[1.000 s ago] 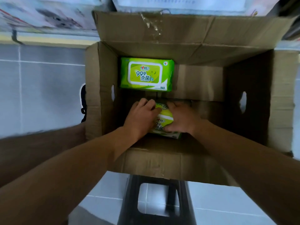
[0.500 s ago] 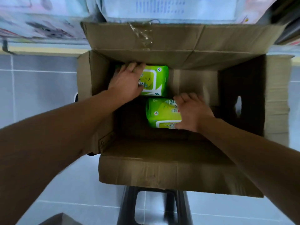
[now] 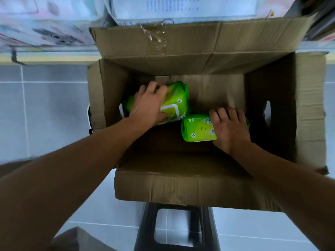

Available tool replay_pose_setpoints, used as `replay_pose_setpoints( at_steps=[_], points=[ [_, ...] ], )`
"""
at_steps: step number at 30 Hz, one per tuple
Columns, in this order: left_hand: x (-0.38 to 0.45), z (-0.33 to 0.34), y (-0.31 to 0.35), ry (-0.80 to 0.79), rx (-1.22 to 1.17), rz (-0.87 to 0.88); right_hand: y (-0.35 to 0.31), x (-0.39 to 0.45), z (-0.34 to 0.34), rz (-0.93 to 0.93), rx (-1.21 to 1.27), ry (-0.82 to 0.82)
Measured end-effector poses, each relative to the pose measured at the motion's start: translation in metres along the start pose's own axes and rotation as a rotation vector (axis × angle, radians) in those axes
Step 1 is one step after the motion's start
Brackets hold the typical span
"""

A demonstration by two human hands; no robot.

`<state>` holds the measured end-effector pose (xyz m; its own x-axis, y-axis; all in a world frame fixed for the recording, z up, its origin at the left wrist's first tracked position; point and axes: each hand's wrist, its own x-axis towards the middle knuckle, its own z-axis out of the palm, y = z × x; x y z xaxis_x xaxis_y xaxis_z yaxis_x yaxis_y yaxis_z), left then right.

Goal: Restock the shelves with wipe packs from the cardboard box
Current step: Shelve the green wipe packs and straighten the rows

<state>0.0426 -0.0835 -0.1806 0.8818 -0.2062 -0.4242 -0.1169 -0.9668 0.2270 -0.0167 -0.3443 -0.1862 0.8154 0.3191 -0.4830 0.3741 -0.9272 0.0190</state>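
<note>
A black plastic stool [image 3: 176, 230] supports an open brown cardboard box [image 3: 183, 185] on a pale tiled floor [image 3: 47, 113]. Inside, the right hand [image 3: 229, 130] wraps curled fingers [image 3: 220, 115] over one green plastic wipe pack [image 3: 196, 130]; just beyond, the left hand [image 3: 147, 105] grips a second, tilted green wipe pack [image 3: 176, 102], its fingers hooked over the far edge.

Two green wipe packs [image 3: 176, 104] [image 3: 198, 130], one cardboard box [image 3: 163, 187], two hands [image 3: 148, 105] [image 3: 230, 129], one stool [image 3: 176, 230].
</note>
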Motion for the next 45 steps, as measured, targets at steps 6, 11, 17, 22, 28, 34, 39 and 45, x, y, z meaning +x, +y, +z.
replay_pose_setpoints(
  at_steps=[6,11,17,22,28,34,39,45],
  points=[
    [-0.014,0.012,0.005,-0.127,0.115,-0.073,0.001,0.004,0.002,-0.013,0.021,-0.028],
    [-0.017,0.005,0.009,-0.190,-0.015,-0.143,0.002,0.001,-0.001,-0.049,0.040,-0.047],
    [-0.040,-0.046,0.020,0.027,-0.097,-0.178,0.004,-0.014,-0.043,0.036,0.115,0.014],
    [-0.077,-0.115,0.018,0.204,-0.157,-0.121,-0.007,-0.037,-0.098,0.078,0.103,0.155],
    [-0.135,-0.195,-0.006,0.379,-0.026,-0.101,-0.037,-0.058,-0.167,0.076,0.074,0.317],
    [-0.185,-0.239,-0.059,0.523,-0.132,-0.254,-0.086,-0.051,-0.230,0.029,0.095,0.363],
    [-0.215,-0.248,-0.115,0.614,-0.293,-0.426,-0.133,-0.031,-0.275,-0.060,0.050,0.422],
    [-0.229,-0.257,-0.172,0.674,-0.414,-0.558,-0.185,0.006,-0.344,-0.109,-0.002,0.547]
  ],
)
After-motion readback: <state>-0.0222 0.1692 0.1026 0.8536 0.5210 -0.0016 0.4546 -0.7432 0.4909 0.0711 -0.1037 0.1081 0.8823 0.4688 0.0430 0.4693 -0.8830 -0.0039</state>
